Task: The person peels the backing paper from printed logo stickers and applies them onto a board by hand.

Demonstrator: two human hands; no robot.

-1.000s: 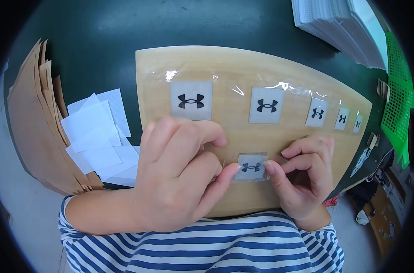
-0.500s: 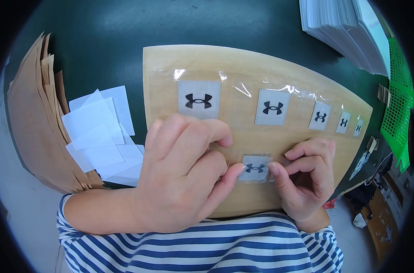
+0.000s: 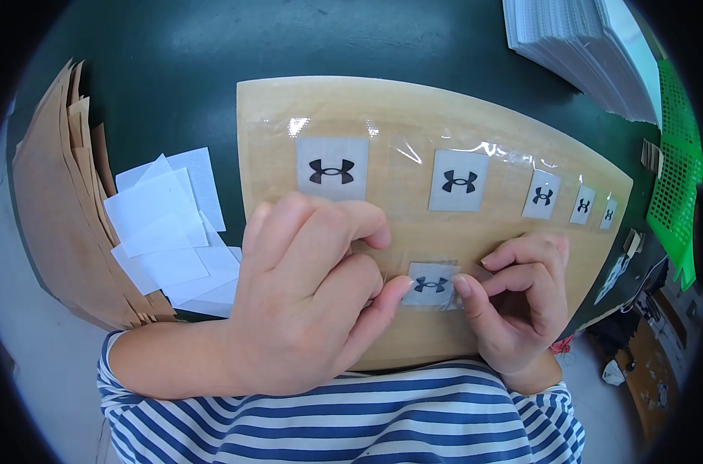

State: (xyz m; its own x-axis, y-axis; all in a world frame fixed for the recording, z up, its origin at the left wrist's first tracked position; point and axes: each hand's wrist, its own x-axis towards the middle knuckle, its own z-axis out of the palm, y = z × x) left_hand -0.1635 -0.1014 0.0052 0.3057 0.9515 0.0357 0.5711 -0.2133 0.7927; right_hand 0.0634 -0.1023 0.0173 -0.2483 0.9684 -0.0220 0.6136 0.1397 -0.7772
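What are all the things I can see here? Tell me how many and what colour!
Wooden board: one, light tan, middle of the dark green table.
Logo patches in a row: five, grey with black logo, under clear tape along the board's top.
Small logo patch: one, grey with black logo, low on the board between the fingertips.
White squares: a loose pile, left of the board.
Brown paper sheets: a stack, far left.
White sheet stack: one, top right.
Green mesh: one, right edge.
Striped shirt: blue and white, bottom.
Left hand: pinching the small patch's left edge.
Right hand: pinching its right edge.
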